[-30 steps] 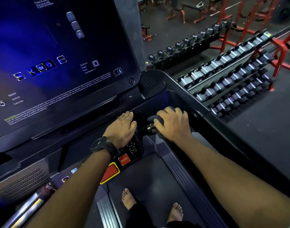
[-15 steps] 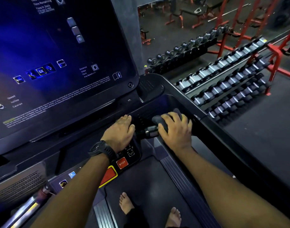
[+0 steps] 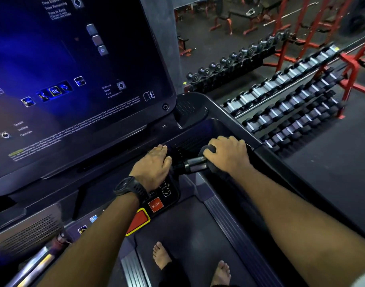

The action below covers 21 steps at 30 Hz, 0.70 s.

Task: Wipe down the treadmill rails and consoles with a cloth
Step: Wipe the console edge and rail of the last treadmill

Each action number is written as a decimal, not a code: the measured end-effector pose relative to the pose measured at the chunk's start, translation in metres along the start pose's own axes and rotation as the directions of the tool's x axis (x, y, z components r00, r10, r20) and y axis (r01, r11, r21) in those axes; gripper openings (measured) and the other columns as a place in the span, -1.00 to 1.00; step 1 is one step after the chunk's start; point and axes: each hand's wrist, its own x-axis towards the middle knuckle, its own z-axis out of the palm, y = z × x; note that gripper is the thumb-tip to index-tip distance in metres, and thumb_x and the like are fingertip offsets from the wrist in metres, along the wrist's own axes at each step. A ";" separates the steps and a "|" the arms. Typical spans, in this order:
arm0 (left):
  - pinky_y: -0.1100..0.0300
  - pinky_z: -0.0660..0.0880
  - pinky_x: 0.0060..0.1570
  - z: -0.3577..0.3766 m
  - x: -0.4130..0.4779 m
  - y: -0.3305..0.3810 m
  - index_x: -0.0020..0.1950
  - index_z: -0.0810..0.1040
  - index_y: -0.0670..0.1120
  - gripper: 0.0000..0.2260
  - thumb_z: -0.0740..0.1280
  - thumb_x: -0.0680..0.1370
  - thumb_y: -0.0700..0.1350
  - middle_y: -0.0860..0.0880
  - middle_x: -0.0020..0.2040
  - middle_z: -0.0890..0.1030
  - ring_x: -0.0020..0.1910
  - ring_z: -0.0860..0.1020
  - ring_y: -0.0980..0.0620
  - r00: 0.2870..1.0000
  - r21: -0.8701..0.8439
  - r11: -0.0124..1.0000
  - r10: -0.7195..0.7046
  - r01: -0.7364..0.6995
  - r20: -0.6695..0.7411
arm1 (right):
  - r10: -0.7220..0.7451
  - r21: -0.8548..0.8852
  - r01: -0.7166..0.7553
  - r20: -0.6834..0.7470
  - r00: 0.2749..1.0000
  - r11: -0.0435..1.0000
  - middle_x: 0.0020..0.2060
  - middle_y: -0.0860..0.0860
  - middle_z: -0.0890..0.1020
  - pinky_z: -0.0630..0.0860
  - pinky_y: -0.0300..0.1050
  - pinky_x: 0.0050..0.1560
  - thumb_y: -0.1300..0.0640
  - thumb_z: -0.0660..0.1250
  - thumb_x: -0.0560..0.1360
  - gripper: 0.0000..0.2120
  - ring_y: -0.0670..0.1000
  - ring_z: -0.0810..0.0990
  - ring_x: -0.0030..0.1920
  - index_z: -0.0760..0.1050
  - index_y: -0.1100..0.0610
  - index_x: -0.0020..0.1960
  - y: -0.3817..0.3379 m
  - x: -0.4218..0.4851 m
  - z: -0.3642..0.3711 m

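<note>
I stand on a treadmill facing its big dark console screen [image 3: 78, 83]. My left hand [image 3: 154, 164], a black watch on its wrist, rests flat with straight fingers on the console ledge just below the screen. My right hand [image 3: 227, 155] grips a dark grey cloth [image 3: 207, 150] wrapped round the short handlebar [image 3: 195, 164], whose metal sensor section shows between the two hands. The black right side rail [image 3: 285, 172] runs along past my right forearm.
A red STOP button [image 3: 156, 205] and a red-yellow safety key [image 3: 139, 221] sit below my left wrist. My bare feet [image 3: 161, 255] stand on the belt. Dumbbell racks [image 3: 287, 100] and red gym frames fill the floor to the right.
My right hand with the cloth has slid outward along the handlebar, baring more of the metal sensor. My left hand stays put on the console ledge.
</note>
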 end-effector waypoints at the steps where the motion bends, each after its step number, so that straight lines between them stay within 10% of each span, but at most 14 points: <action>1: 0.15 0.01 0.56 0.001 -0.001 0.000 0.62 0.13 -0.12 -0.50 0.03 0.70 0.04 -0.07 0.62 0.14 0.60 0.09 0.04 1.000 0.003 1.000 -0.003 0.003 0.000 | 0.014 0.006 -0.014 -0.007 1.000 1.000 0.04 -0.05 0.62 0.41 0.09 0.05 -0.27 0.11 0.50 -0.58 0.13 0.55 0.06 0.59 -0.08 0.11 -0.003 -0.003 0.002; 6: 0.15 0.01 0.55 0.001 -0.001 0.002 0.62 0.14 -0.12 -0.50 0.03 0.70 0.04 -0.08 0.61 0.16 0.60 0.10 0.03 1.000 0.006 1.000 0.001 -0.001 -0.014 | 0.092 0.052 -0.084 -0.196 0.976 0.995 0.16 0.00 0.60 0.44 0.24 0.12 -0.19 0.18 0.52 -0.60 0.19 0.52 0.13 0.59 -0.01 0.19 -0.018 -0.045 0.022; 10: 0.13 0.04 0.56 0.003 0.001 -0.003 0.61 0.16 -0.12 -0.50 0.03 0.70 0.05 -0.08 0.61 0.18 0.59 0.12 0.03 1.000 0.022 1.000 0.003 -0.002 -0.018 | 0.000 0.080 -0.016 0.205 0.979 0.997 0.01 -0.01 0.62 0.37 0.14 0.12 -0.24 0.10 0.54 -0.60 0.17 0.55 0.10 0.60 -0.05 0.09 -0.014 0.010 -0.013; 15: 0.14 0.03 0.56 0.002 0.000 0.000 0.61 0.17 -0.12 -0.51 0.04 0.70 0.04 -0.08 0.61 0.19 0.59 0.13 0.03 1.000 0.018 1.000 0.003 -0.002 -0.026 | 0.126 0.006 -0.126 -0.065 0.990 0.992 0.02 0.00 0.64 0.40 0.18 0.08 -0.19 0.16 0.50 -0.62 0.18 0.55 0.03 0.63 0.00 0.07 -0.035 -0.037 0.004; 21: 0.16 0.05 0.53 0.001 -0.001 0.004 0.60 0.21 -0.12 -0.52 0.06 0.70 0.02 -0.08 0.60 0.22 0.58 0.15 0.02 0.999 0.026 1.000 0.001 0.000 -0.047 | 0.187 0.057 -0.204 0.222 0.957 0.977 0.12 0.03 0.60 0.32 0.22 0.20 -0.20 0.10 0.55 -0.55 0.19 0.46 0.19 0.61 0.03 0.16 -0.050 -0.001 -0.016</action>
